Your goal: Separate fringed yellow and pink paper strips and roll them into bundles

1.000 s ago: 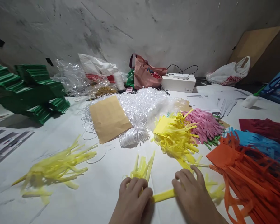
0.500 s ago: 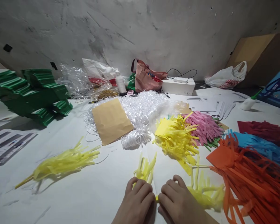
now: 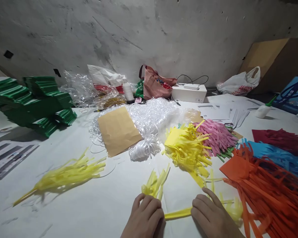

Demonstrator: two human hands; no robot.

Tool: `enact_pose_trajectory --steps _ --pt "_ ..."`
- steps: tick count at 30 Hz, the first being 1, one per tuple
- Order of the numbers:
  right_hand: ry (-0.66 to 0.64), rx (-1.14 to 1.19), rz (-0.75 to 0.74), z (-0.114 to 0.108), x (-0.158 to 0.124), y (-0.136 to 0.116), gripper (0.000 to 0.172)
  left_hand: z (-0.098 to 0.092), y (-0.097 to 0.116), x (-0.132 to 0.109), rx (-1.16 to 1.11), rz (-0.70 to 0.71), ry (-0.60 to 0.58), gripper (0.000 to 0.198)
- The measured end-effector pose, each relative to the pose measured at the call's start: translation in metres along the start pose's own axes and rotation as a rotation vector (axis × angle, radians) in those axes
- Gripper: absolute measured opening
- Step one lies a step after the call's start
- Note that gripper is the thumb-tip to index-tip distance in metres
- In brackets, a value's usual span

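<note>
A yellow fringed paper tassel [image 3: 178, 213] lies rolled into a narrow strip on the white tabletop. My left hand [image 3: 145, 216] closes over the strip's left part, with loose yellow fringe [image 3: 155, 183] sticking out beyond the fingers. My right hand [image 3: 211, 211] is curled on the strip's right end, its index finger raised; the fingertips' underside is hidden. Pale yellow fringe [image 3: 234, 210] shows past the right hand. Off to the left, another yellow tassel [image 3: 67, 175] with a twisted stem rests on the table.
Yellow [image 3: 186, 145], pink [image 3: 217, 137], blue [image 3: 275, 153], dark red [image 3: 280, 138] and orange [image 3: 258, 185] fringed paper lies to the right. Brown paper [image 3: 119, 130] rests on white cord [image 3: 151, 115]. Green stacked pieces [image 3: 37, 105] stand left; a glue bottle [image 3: 263, 110] stands right.
My right hand has slid to the right, away from my left hand. A longer stretch of the rolled yellow strip now shows between them.
</note>
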State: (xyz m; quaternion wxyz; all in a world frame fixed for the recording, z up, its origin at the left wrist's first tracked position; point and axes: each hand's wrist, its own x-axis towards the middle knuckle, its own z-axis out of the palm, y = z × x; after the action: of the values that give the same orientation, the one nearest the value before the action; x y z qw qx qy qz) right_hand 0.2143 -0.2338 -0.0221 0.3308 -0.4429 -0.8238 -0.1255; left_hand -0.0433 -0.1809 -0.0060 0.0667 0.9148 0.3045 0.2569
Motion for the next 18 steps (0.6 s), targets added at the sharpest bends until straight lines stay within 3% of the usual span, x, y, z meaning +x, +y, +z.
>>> enact_pose_trajectory --steps 6,9,13,18 --pt "-0.07 -0.078 0.147 0.008 0.002 -0.005 0.023 0.003 0.004 0.008 0.005 -0.15 -0.193 0.015" --pt "-0.115 -0.157 0.184 0.008 0.01 -0.006 0.017 0.004 0.007 0.01 0.015 -0.218 -0.216 0.013" --pt "-0.107 -0.175 0.177 0.009 0.02 -0.01 0.021 0.008 0.01 0.009 0.011 -0.257 -0.103 0.013" --pt "0.025 -0.159 -0.139 0.026 0.025 -0.015 0.031 0.027 0.003 0.002 0.158 0.042 0.14 0.018"
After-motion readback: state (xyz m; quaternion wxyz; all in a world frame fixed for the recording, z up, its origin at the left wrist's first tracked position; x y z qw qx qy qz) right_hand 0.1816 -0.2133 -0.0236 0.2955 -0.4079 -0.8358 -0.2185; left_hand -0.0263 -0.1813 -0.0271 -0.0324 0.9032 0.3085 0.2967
